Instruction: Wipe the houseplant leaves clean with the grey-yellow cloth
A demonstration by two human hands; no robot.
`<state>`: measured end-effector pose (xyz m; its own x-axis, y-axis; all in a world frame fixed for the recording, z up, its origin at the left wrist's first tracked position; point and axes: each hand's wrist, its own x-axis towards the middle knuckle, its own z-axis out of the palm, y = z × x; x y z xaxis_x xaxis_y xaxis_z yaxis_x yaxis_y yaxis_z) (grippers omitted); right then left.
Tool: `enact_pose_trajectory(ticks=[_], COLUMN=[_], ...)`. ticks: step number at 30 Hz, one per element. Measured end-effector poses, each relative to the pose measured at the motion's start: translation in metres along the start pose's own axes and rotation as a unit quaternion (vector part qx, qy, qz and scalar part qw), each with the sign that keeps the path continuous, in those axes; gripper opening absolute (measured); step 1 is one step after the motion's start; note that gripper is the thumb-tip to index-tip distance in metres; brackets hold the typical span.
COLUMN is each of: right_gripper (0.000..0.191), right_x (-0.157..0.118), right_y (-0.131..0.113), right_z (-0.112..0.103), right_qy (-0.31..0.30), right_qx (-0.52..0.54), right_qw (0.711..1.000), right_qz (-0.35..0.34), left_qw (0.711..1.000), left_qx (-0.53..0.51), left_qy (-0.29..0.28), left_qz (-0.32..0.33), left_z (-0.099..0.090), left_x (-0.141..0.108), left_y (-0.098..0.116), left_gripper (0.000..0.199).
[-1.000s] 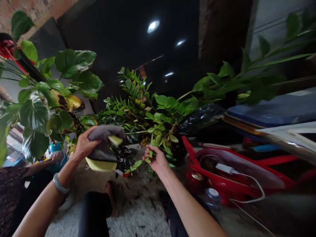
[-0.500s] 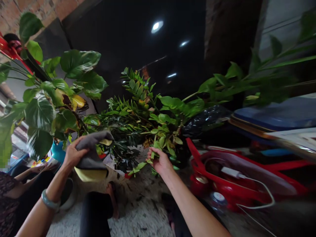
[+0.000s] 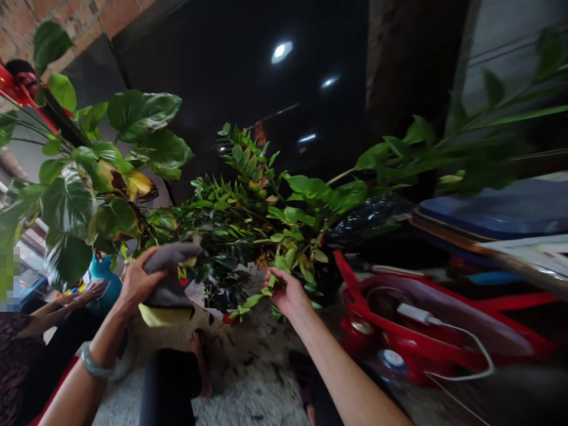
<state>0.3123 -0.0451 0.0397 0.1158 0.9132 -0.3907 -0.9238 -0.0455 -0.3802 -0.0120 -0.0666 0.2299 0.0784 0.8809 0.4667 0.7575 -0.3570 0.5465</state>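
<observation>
My left hand (image 3: 138, 283) is closed on a grey and yellow cloth (image 3: 165, 278), which hangs folded from the fingers at the left of centre. With its fingers pinched, my right hand (image 3: 287, 291) grips a green leafy stem (image 3: 268, 289) low on the potted plant (image 3: 284, 219). Part of the stem dangles below the fingers to the left. Behind the cloth, darker narrow leaves (image 3: 224, 266) spread. The plant's base is hidden by foliage and shadow.
A large-leaved plant (image 3: 71, 201) rises at the left, near another person's hands (image 3: 84, 296) and a blue vase (image 3: 105, 290). At the right lie a red bag (image 3: 373, 331), a white charger (image 3: 415, 312) with cable, and a bottle (image 3: 393, 361). A dark glossy panel (image 3: 248, 65) stands behind.
My left hand has shifted slightly right and down with the cloth. My right hand stays on the stem, almost unmoved. The other person's hands have moved right, in front of the blue vase.
</observation>
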Motion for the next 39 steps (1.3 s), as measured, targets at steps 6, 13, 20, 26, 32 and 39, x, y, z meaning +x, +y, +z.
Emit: enact_pose_trajectory(ticks=[6,13,20,26,32,39], right_gripper=[0.01,0.007,0.013,0.012,0.009,0.013], right_x=[-0.003,-0.006,0.001,0.002,-0.001,-0.008], right_y=[0.002,-0.003,0.001,0.003,-0.003,0.004], right_z=[0.006,0.003,0.001,0.001,-0.002,0.011], right_qy=[0.013,0.021,0.0,0.001,-0.008,-0.003], right_qx=[0.004,-0.018,-0.01,-0.029,0.014,0.022], right_qw=[1.0,0.999,1.0,1.0,1.0,1.0], right_qz=[-0.001,0.017,-0.008,0.004,0.001,-0.014], left_qw=[0.997,0.984,0.981,0.961,0.974,0.994], left_qx=[0.003,-0.098,-0.049,0.088,-0.066,0.044], left_qy=[0.066,-0.145,0.116,-0.249,-0.192,-0.043], left_qz=[0.034,0.018,0.15,0.086,0.098,0.092], left_z=[0.012,0.045,0.048,0.104,0.063,0.087], left_x=[0.037,0.016,0.095,0.059,0.055,0.077], left_y=[0.026,0.04,0.089,0.058,0.07,0.067], left_gripper=[0.06,0.055,0.061,0.058,0.057,0.061])
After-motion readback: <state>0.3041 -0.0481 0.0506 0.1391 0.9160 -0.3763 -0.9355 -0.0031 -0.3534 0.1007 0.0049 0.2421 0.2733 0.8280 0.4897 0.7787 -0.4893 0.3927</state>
